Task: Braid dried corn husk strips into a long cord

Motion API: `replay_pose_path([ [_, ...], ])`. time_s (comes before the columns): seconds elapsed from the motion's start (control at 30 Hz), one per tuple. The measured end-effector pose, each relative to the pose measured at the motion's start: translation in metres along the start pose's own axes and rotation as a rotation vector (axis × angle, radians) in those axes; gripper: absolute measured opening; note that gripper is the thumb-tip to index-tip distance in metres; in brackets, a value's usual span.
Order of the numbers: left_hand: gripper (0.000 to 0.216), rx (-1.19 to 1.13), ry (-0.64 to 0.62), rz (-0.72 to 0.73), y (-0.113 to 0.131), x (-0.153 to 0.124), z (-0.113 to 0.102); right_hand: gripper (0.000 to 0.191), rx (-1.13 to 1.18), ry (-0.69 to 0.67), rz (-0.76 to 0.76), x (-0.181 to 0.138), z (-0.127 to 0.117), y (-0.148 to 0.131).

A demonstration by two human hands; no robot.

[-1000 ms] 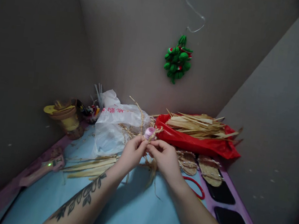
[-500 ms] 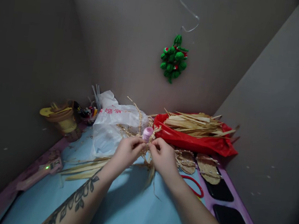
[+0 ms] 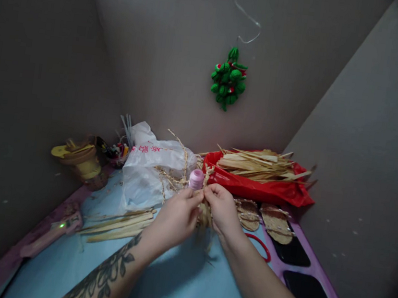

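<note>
Closely worked over a blue bench (image 3: 175,281), boxed in by grey walls (image 3: 167,53) at the back and on both sides. Kept both hands near the middle, left hand (image 3: 177,215) and right hand (image 3: 224,211) drawn together, fingertips meeting and pinching a braided straw piece (image 3: 208,173). Had its upper end rising just beyond the fingertips and its loose tails (image 3: 205,216) hanging between the hands, blurred below. Could not tell which finger bore which strand.

Had reach toward the near edge over the blue surface between the forearms. Met limits on the far side: a red bag (image 3: 259,191) filled with straw strips beyond the right hand, a crumpled white plastic bag (image 3: 141,175) beyond the left. Found flat straw strips (image 3: 120,227) beside the left wrist, woven soles (image 3: 278,224) to the right of the right hand, a red ring (image 3: 263,247) near the right forearm, and a pink spool (image 3: 196,178) just beyond the left fingers.

Compared with half a second before, had rolled the left hand over toward the right and closed the small gap between fingertips; left both bags in place.
</note>
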State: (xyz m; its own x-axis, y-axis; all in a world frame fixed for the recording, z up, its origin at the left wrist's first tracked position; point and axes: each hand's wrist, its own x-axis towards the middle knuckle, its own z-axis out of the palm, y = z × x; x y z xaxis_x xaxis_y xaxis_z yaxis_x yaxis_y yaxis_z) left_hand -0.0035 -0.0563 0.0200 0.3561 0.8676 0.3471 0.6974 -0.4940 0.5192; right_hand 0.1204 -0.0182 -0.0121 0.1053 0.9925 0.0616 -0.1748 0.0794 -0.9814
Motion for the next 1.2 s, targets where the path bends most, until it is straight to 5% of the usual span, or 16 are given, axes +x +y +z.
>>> replay_pose_path([
  [0.17, 0.025, -0.217, 0.25, -0.115, -0.014, 0.007, 0.002, 0.021, -0.123, -0.076, -0.053, -0.001, 0.002, 0.004],
  [0.37, 0.017, -0.325, 0.064, -0.178, -0.023, 0.008, 0.008, 0.018, -0.243, -0.158, -0.046, -0.003, 0.003, 0.002],
  [0.6, 0.022, -0.318, 0.097, -0.182, -0.029, 0.011, 0.004, 0.014, -0.535, -0.077, -0.236, -0.008, 0.0, -0.004],
  [0.8, 0.026, -0.718, -0.021, -0.306, -0.034, 0.018, 0.01, 0.016, -0.315, -0.165, -0.12, -0.003, -0.002, -0.008],
  [1.2, 0.018, -0.251, 0.219, -0.137, -0.034, 0.009, 0.02, 0.019, -0.357, -0.147, -0.088, -0.004, -0.002, -0.012],
])
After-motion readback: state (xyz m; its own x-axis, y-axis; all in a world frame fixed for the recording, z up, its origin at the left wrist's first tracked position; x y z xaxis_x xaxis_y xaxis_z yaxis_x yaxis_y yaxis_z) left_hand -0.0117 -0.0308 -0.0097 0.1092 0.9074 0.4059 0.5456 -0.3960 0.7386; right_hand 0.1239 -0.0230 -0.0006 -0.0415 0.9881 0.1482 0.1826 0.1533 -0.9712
